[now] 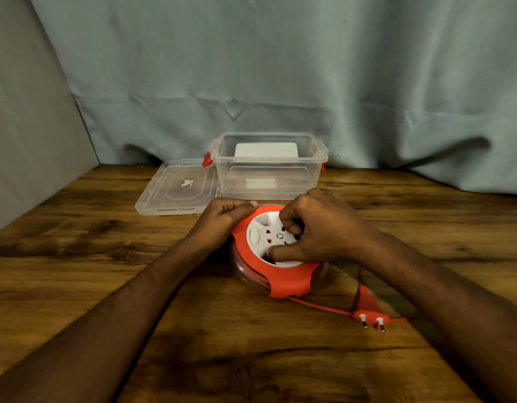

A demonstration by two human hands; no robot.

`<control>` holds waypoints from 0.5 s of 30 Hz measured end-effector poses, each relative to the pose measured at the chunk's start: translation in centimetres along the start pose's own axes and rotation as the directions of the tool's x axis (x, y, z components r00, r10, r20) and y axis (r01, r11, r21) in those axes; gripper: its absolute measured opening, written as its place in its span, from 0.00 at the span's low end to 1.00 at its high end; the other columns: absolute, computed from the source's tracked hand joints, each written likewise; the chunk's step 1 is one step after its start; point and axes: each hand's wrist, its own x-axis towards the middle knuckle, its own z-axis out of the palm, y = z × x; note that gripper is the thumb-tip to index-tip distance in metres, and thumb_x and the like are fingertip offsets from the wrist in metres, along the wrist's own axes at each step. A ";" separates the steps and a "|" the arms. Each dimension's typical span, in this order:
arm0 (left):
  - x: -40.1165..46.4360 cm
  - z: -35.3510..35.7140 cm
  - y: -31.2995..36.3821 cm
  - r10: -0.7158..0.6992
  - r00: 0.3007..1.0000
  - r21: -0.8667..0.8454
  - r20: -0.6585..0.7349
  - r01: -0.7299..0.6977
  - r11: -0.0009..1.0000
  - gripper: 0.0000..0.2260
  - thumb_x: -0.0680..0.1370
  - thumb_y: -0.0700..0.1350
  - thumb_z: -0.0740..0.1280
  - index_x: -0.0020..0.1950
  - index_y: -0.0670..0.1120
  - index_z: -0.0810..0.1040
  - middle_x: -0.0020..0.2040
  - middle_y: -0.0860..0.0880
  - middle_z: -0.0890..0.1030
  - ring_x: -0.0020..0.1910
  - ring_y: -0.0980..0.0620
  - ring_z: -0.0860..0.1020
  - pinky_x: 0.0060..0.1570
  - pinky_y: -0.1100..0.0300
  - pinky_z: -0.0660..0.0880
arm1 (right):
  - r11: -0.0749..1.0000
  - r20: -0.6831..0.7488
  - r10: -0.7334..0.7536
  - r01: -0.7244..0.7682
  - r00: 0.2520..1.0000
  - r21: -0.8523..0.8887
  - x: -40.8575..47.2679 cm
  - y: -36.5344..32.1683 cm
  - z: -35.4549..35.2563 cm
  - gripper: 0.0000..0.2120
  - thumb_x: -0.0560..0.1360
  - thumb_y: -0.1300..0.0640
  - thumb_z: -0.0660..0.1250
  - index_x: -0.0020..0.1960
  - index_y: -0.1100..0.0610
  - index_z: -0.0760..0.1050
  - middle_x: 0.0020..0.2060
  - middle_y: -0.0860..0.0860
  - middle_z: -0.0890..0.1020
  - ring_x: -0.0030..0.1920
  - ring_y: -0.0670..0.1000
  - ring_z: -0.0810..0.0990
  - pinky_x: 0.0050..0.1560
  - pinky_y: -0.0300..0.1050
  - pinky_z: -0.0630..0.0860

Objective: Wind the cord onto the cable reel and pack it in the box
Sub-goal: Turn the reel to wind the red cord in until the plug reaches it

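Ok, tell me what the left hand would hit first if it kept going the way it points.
The left hand points forward and right along the cable reel rim; beyond lies the clear box, probably first, though depth is unclear.

The round orange-and-white cable reel (276, 251) lies flat before me, socket face up. Its thin orange cord (321, 307) trails out to my right, ending in a two-pin plug (372, 320). Behind stands the clear box (268, 167), open, its lid (175, 189) flat alongside.
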 end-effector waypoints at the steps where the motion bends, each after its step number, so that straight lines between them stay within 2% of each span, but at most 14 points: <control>1: 0.0 0.0 0.0 0.004 1.000 -0.006 -0.004 -0.004 1.000 0.14 0.85 0.47 0.66 0.50 0.41 0.88 0.45 0.38 0.88 0.43 0.38 0.87 0.46 0.50 0.82 | 1.000 -0.008 -0.010 0.010 1.000 -0.003 0.0 -0.1 0.1 0.30 0.65 0.29 0.73 0.28 0.52 0.67 0.24 0.45 0.71 0.28 0.43 0.67 0.34 0.43 0.59; 4: 0.0 0.0 -0.2 0.018 1.000 -0.008 0.008 -0.018 1.000 0.14 0.85 0.47 0.66 0.51 0.40 0.87 0.45 0.36 0.88 0.46 0.32 0.86 0.48 0.47 0.83 | 0.999 -0.023 -0.052 0.052 0.998 -0.014 0.2 -0.4 0.5 0.29 0.69 0.31 0.72 0.26 0.53 0.68 0.21 0.46 0.70 0.26 0.45 0.69 0.33 0.43 0.63; 6: 0.0 0.0 -0.2 0.022 1.000 -0.007 0.014 -0.022 1.000 0.15 0.85 0.47 0.65 0.50 0.40 0.87 0.45 0.37 0.88 0.46 0.33 0.86 0.48 0.47 0.83 | 0.997 -0.044 -0.072 0.072 0.996 0.001 0.2 -0.5 0.7 0.27 0.70 0.32 0.71 0.27 0.53 0.70 0.21 0.45 0.71 0.25 0.45 0.70 0.32 0.42 0.65; 9: 0.1 -0.1 -0.2 0.030 1.000 0.016 0.000 -0.030 0.999 0.16 0.85 0.48 0.65 0.49 0.38 0.86 0.44 0.34 0.86 0.40 0.38 0.85 0.42 0.53 0.82 | 0.990 -0.058 -0.129 0.132 0.990 0.042 -0.2 0.0 0.0 0.20 0.72 0.37 0.71 0.32 0.50 0.73 0.24 0.43 0.74 0.28 0.44 0.74 0.31 0.43 0.70; 12: 0.0 0.0 -0.3 0.041 0.999 0.101 0.026 -0.043 0.994 0.19 0.85 0.49 0.64 0.47 0.34 0.84 0.42 0.31 0.84 0.37 0.40 0.82 0.42 0.52 0.78 | 0.966 0.040 -0.136 0.124 0.990 0.225 -0.3 1.9 -1.6 0.08 0.70 0.54 0.77 0.42 0.47 0.77 0.33 0.39 0.78 0.32 0.46 0.76 0.31 0.45 0.71; 14: -0.1 0.2 -0.3 0.042 0.999 0.132 0.031 -0.046 0.990 0.20 0.85 0.50 0.64 0.46 0.34 0.83 0.41 0.32 0.84 0.36 0.41 0.81 0.42 0.52 0.78 | 0.951 0.124 -0.139 0.097 0.983 0.294 -0.2 3.1 -2.2 0.15 0.67 0.59 0.77 0.50 0.46 0.79 0.41 0.36 0.83 0.32 0.47 0.75 0.32 0.48 0.73; 15: -0.1 0.2 -0.2 0.038 0.999 0.135 0.030 -0.042 0.990 0.20 0.85 0.50 0.64 0.45 0.35 0.84 0.40 0.32 0.84 0.36 0.41 0.82 0.41 0.53 0.77 | 0.945 0.173 -0.144 0.084 0.974 0.316 -0.1 3.3 -2.2 0.17 0.67 0.59 0.76 0.52 0.44 0.78 0.47 0.40 0.86 0.32 0.46 0.75 0.33 0.49 0.74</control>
